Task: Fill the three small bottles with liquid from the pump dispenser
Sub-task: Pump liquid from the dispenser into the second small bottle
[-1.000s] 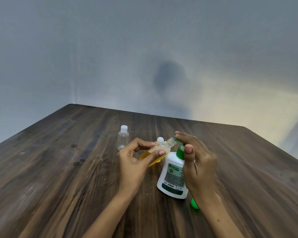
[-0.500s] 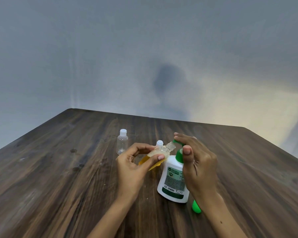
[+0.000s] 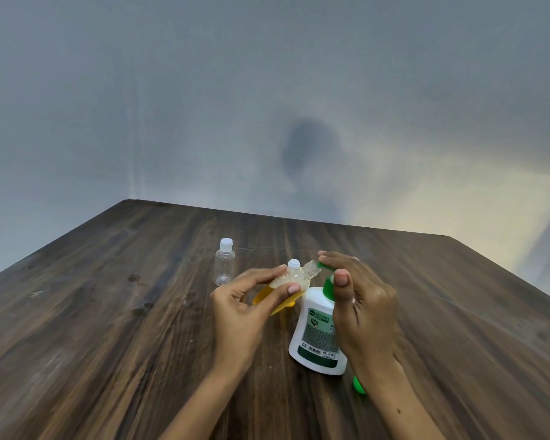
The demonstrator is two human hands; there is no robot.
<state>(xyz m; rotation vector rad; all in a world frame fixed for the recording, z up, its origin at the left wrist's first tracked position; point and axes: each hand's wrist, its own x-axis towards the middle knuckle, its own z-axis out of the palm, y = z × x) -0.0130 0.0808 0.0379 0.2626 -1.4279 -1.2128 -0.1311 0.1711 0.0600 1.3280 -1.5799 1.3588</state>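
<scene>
A dark wooden table [image 3: 108, 328] with streaky grain spreads out under me, its far edge meeting a plain grey wall [image 3: 204, 90] that carries a soft dark shadow; warmer yellowish light falls across the wall on the right.

My left hand [image 3: 238, 315] pinches a small open bottle [image 3: 291, 282] between thumb and fingertips, tilted so its threaded neck points right and slightly up, toward the green nozzle of the pump dispenser [image 3: 318, 335]. The bottle's lower part holds amber-yellow liquid; the upper part near the neck looks clear and a little foamy. Whether the neck actually touches the nozzle tip I can't quite tell, since they overlap closely in this view.

The dispenser is white with a green and white label, standing on the table just right of my left hand and leaning toward me a little. My right hand [image 3: 365, 309] is over it, fingers laid fairly straight across the green pump head, thumb up along the green collar.

Right behind the tilted bottle, a white cap [image 3: 293, 263] of another small bottle peeks up; its body is hidden by my fingers. Farther back and to the left, well apart, a clear capped bottle [image 3: 224, 267] stands upright and looks empty. A small green piece [image 3: 358, 385] lies on the table beside my right wrist.
</scene>
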